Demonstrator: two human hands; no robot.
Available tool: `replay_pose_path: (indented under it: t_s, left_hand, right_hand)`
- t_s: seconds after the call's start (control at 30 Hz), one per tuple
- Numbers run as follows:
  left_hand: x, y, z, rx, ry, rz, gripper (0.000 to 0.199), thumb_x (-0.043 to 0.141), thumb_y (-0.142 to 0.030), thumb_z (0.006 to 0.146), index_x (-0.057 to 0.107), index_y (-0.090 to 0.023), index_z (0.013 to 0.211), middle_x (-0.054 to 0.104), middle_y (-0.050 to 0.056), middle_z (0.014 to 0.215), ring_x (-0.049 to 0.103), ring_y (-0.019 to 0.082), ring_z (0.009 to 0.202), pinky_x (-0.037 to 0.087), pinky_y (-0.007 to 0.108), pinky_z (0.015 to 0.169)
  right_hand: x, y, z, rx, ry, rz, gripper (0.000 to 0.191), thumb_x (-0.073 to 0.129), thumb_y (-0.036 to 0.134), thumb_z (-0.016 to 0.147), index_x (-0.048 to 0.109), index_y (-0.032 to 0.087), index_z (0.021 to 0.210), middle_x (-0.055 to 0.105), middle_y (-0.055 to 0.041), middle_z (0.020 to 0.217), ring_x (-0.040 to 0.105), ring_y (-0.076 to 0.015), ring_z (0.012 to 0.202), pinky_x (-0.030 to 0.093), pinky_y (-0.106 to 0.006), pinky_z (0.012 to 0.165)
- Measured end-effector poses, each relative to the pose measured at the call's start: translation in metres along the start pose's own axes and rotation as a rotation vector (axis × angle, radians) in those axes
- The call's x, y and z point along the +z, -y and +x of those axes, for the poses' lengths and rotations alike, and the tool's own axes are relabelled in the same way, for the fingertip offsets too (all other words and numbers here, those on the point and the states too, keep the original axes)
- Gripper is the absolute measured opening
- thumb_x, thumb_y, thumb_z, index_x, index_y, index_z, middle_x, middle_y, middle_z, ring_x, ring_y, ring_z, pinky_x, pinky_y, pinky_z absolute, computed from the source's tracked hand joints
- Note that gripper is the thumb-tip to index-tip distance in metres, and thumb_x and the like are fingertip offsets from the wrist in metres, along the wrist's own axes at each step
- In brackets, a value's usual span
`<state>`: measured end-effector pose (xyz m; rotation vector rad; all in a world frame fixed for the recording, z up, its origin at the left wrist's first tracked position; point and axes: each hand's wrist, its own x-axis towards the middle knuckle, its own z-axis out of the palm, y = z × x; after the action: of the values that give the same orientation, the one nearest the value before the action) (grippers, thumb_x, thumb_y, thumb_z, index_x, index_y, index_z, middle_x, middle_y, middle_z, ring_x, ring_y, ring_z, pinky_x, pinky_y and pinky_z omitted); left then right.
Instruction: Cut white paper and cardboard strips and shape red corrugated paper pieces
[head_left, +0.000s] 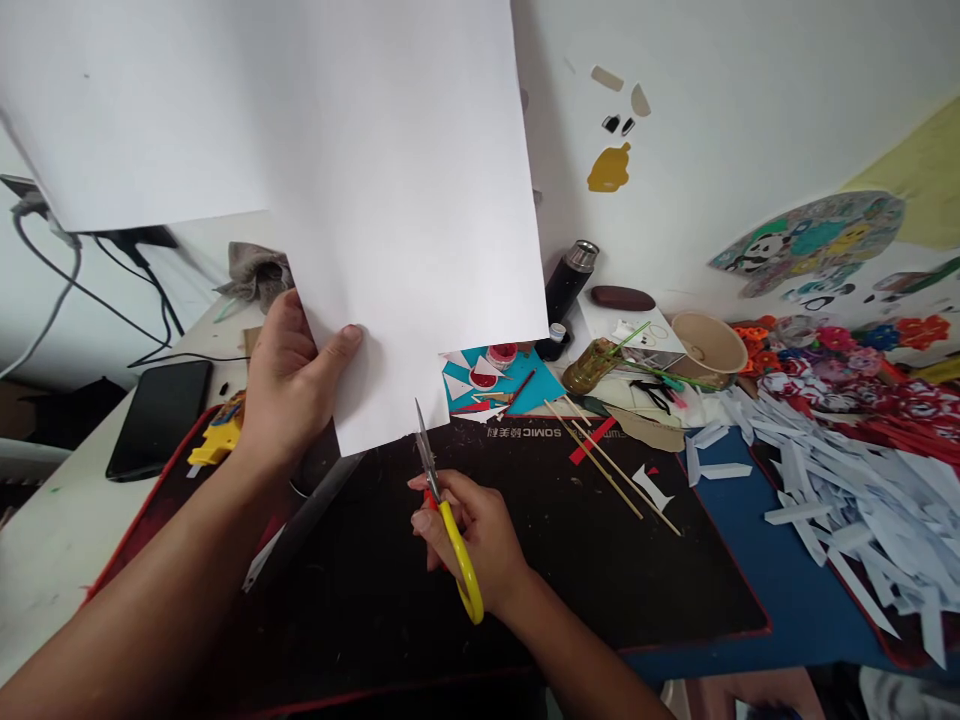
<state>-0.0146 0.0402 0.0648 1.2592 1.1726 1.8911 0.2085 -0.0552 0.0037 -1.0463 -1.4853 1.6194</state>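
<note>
My left hand (300, 370) pinches a large white sheet of paper (405, 220) near its lower left edge, thumb on the front. The sheet hangs upright above the mat, with a narrower tab at its bottom and stepped edges on both sides. In my right hand (472, 530) is a pair of scissors (463, 560) with yellow and red handles. Their blades point up at the tab's lower edge and look nearly closed; part of them overlaps the paper. Whether they are cutting into it I cannot tell.
A black desk mat (420, 600) lies under my hands. Left are a phone (160, 420) and cables. Behind stand a thermos (571, 280), a glass jar (589, 368) and a beige bowl (709, 345). Wooden sticks (607, 470) lie right, beside heaped folded paper strips (862, 510).
</note>
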Motion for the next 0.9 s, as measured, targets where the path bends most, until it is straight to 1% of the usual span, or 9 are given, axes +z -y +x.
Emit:
replay_pose_path:
  t_s: [0.1,0.27,0.37,0.47,0.57,0.77,0.9]
  left_hand:
    - [-0.0005,-0.0004,-0.0014,0.014,0.018,0.003,0.039,0.086,-0.027,0.086,0.068,-0.024,0.121,0.076,0.008,0.123,0.074,0.025,0.107,0.065,0.036,0.089]
    - [-0.0006,-0.0009,-0.0023,0.015,0.018,0.003,0.040,0.087,-0.028,0.085,0.068,-0.024,0.120,0.076,0.008,0.122,0.072,0.024,0.108,0.064,0.035,0.088]
    - [-0.0002,-0.0010,-0.0026,0.015,0.013,0.003,0.042,0.089,-0.030,0.084,0.068,-0.024,0.120,0.076,0.009,0.123,0.072,0.025,0.108,0.064,0.035,0.089]
    - [0.0008,-0.0010,-0.0032,0.014,0.011,-0.021,0.043,0.091,-0.030,0.082,0.069,-0.024,0.119,0.077,0.008,0.122,0.072,0.023,0.106,0.064,0.032,0.087]
    - [0.0020,-0.0011,-0.0040,0.013,0.003,-0.030,0.043,0.092,-0.030,0.081,0.070,-0.024,0.118,0.077,0.008,0.122,0.073,0.023,0.104,0.064,0.033,0.086]
    - [0.0026,-0.0014,-0.0056,-0.001,0.000,0.001,0.044,0.090,-0.030,0.083,0.070,-0.024,0.121,0.078,0.009,0.125,0.073,0.025,0.109,0.064,0.036,0.091]
    - [0.0020,0.0002,-0.0061,0.015,0.015,0.004,0.041,0.088,-0.028,0.084,0.069,-0.024,0.121,0.077,0.009,0.124,0.074,0.024,0.108,0.065,0.035,0.089]
  right_hand:
    - [-0.0001,0.0015,-0.0001,-0.003,-0.004,-0.019,0.039,0.073,0.052,0.094,0.073,0.021,0.117,0.061,0.0042,0.069,0.055,-0.0088,0.045,0.045,-0.020,0.045]
    - [0.0007,0.0013,0.0002,-0.017,0.004,-0.036,0.038,0.073,0.052,0.095,0.073,0.020,0.116,0.062,0.0036,0.069,0.058,-0.0097,0.046,0.043,-0.021,0.046]
    - [0.0011,0.0004,0.0002,-0.025,-0.001,-0.033,0.035,0.073,0.049,0.096,0.073,0.020,0.116,0.058,0.0052,0.067,0.057,-0.0096,0.045,0.048,-0.023,0.051]
    - [0.0016,-0.0010,-0.0005,-0.027,-0.008,-0.024,0.033,0.072,0.047,0.097,0.073,0.021,0.115,0.054,0.0075,0.063,0.057,-0.0099,0.045,0.056,-0.027,0.059]
    - [0.0022,-0.0024,-0.0012,-0.011,-0.006,-0.021,0.032,0.072,0.047,0.096,0.073,0.021,0.115,0.054,0.0081,0.061,0.057,-0.0101,0.044,0.058,-0.028,0.061]
    - [0.0022,-0.0031,-0.0008,-0.013,-0.008,-0.022,0.033,0.071,0.049,0.096,0.072,0.022,0.114,0.054,0.0081,0.061,0.058,-0.0106,0.044,0.058,-0.028,0.059]
    - [0.0020,-0.0018,-0.0012,-0.002,-0.007,-0.023,0.033,0.072,0.049,0.096,0.072,0.021,0.114,0.054,0.0076,0.060,0.058,-0.0110,0.044,0.053,-0.025,0.053]
